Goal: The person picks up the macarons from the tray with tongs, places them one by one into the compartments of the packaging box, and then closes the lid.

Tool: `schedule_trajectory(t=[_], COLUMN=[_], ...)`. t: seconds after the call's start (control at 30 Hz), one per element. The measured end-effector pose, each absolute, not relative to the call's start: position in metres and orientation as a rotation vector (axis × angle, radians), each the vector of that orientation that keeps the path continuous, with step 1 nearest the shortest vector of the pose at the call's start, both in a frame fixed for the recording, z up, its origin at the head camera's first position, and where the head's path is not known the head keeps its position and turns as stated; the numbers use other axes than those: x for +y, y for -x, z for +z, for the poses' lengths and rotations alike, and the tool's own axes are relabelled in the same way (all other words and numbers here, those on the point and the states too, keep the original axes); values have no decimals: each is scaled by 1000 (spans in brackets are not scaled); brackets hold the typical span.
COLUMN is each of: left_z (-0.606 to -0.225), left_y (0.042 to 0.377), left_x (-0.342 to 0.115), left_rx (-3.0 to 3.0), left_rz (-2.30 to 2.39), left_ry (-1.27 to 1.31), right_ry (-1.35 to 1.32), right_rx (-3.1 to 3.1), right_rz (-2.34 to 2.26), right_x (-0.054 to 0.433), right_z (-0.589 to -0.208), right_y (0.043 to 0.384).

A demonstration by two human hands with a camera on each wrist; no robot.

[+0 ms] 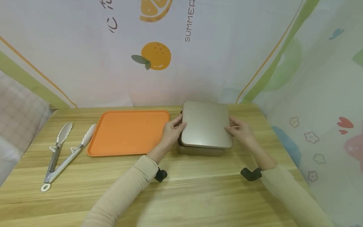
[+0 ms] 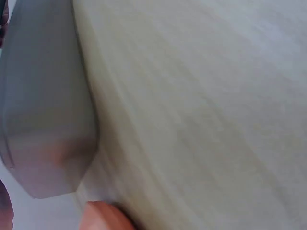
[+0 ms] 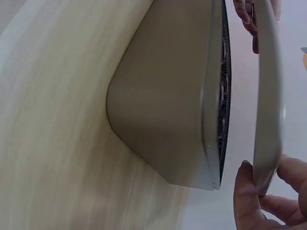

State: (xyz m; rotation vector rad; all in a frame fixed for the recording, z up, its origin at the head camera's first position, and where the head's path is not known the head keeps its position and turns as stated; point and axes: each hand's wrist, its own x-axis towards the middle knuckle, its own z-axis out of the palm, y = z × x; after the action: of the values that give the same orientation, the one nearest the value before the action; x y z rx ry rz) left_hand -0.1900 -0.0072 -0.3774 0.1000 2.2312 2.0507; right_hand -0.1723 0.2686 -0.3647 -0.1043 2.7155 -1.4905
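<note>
Both hands hold a flat metallic lid [image 1: 206, 124] by its sides, over a deep box of the same champagne-grey metal [image 1: 201, 152]. My left hand [image 1: 170, 131] pinches the lid's left edge, and my right hand [image 1: 241, 130] grips the right edge. From the right wrist, a gap shows between the lid [image 3: 269, 96] and the box's rim [image 3: 211, 96]. Something dark with a wavy pattern [image 3: 223, 96] shows just inside that rim. In the left wrist view the box's side [image 2: 48, 86] stands on the wood, and only a sliver of the hand appears.
Left of the box lies an orange tray [image 1: 127, 132], its corner close to the box. Farther left, spread metal tongs with white tips [image 1: 63, 164] rest on the wooden table [image 1: 198, 195]. A fruit-printed curtain [image 1: 210, 69] hangs behind the table.
</note>
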Motion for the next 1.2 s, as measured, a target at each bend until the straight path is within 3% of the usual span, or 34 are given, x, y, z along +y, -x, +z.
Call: schedule_trajectory(t=[1.2], left_z=[-396], left_y=[194], left_x=[-9], left_rx=[2414], left_rz=[1820], left_ry=[-50], right_ry=[65], right_rx=[2722], right_rz=[-1400], right_x=[256], right_z=[-389], right_y=[183])
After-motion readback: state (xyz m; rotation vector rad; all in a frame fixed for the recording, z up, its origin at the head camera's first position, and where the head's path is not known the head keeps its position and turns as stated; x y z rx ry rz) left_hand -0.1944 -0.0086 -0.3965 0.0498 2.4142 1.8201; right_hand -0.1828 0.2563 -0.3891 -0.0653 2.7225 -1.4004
